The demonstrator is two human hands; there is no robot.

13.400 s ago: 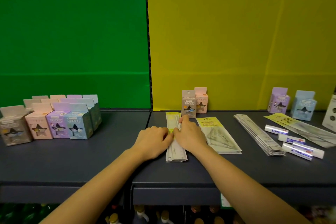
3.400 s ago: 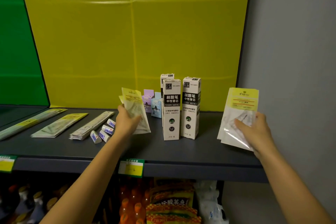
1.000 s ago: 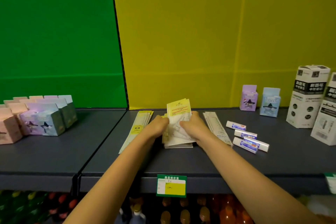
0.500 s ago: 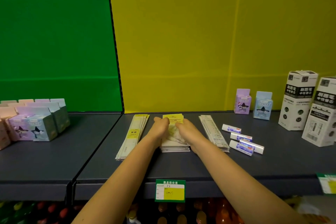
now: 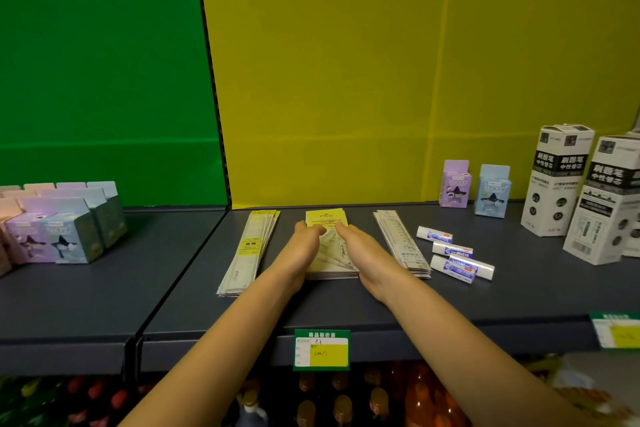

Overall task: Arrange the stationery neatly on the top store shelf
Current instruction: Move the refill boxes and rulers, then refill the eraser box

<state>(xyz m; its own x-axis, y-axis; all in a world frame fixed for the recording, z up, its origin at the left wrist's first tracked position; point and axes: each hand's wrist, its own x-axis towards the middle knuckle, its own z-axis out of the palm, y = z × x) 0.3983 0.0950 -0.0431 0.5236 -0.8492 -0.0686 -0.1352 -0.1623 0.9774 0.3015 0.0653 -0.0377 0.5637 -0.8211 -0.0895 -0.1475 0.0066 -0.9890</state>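
Grey shelf (image 5: 346, 308) under yellow backing carries the packets (image 5: 325, 218), stacked flat mid-shelf. My left hand (image 5: 303, 248) and right hand (image 5: 363, 251) flank them, fingers straight and gripping nothing, pressing the sides inward, I judge, to square the edges. Left rulers (image 5: 249, 246) and right rulers (image 5: 401, 246) lie parallel alongside, with erasers (image 5: 450, 250) beyond.

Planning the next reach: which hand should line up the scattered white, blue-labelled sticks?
Right, probably. The right hand lies beside the yellow-topped clear packet stack, on the side of the white blue-labelled sticks; only the grey ruler stack lies between. The left hand would need to cross both.
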